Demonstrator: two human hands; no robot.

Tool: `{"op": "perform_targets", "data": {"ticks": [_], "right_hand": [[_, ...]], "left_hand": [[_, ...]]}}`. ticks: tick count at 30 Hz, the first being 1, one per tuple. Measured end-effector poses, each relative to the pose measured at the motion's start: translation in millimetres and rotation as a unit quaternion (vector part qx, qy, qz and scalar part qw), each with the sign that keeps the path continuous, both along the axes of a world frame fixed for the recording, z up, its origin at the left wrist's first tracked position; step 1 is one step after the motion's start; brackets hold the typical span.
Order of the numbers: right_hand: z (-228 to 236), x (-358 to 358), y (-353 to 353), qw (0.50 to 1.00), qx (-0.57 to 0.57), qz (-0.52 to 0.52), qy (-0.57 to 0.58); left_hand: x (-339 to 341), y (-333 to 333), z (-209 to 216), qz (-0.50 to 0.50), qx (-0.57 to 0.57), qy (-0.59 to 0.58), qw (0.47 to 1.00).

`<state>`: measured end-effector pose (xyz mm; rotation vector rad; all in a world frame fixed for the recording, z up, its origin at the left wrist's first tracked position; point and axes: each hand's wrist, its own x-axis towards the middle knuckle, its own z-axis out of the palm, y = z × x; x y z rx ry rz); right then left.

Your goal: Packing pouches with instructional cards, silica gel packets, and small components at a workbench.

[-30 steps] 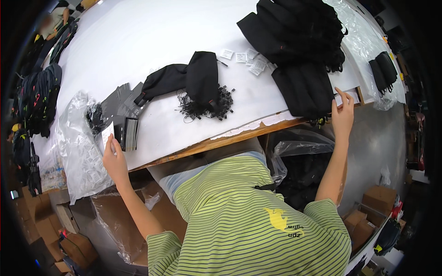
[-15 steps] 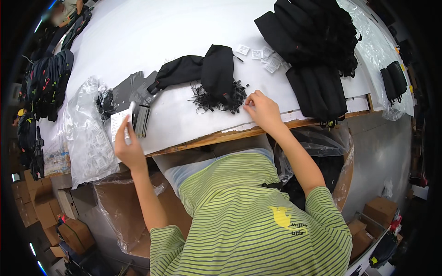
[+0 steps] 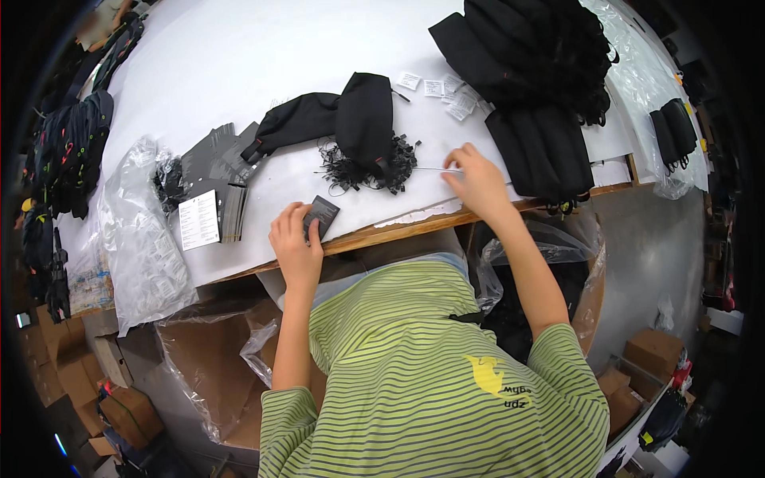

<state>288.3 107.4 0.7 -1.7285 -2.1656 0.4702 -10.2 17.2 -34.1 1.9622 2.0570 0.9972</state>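
Note:
Close to the table's front edge, my left hand [image 3: 296,245] grips a small dark grey card [image 3: 323,217] between thumb and fingers. My right hand [image 3: 480,185], to the right of a heap of small black tag strings [image 3: 406,163], pinches a thin strand [image 3: 437,169] that stretches toward that heap. Two black fabric pouches [image 3: 365,119] lie beside and partly over the strings. Left of my left hand a stack of cards [image 3: 231,211] stands on edge, with a white printed card [image 3: 198,221] facing out. More grey cards [image 3: 209,163] are fanned behind it.
Black pouches [image 3: 534,64] are piled at the back right, with more [image 3: 542,155] in front. Small white labels [image 3: 458,99] lie beside them. A clear plastic bag [image 3: 147,239] hangs over the left edge. Below the table stand a carton [image 3: 211,366] and a plastic-lined box [image 3: 586,255].
My left hand has moved right from the card stack, bringing a dark card with it. My right hand has shifted slightly right, drawing a thin strand away from the heap.

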Motion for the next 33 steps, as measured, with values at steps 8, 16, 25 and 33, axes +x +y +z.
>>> {"op": "perform_targets", "data": {"ticks": [8, 16, 25, 33], "right_hand": [[-27, -25, 19, 0.995, 0.012, 0.093, 0.013], [-12, -21, 4, 0.991, -0.004, 0.043, 0.127], [6, -27, -28, 0.803, -0.211, -0.083, 0.551], [32, -73, -65, 0.707, -0.319, -0.044, 0.629]], "left_hand": [[8, -7, 19, -0.048, -0.079, 0.041, 0.995], [-12, 15, 21, 0.026, -0.011, -0.031, 0.999], [21, 2, 46, -0.058, -0.069, -0.552, 0.829], [62, -14, 65, -0.101, -0.090, -0.509, 0.850]]}}
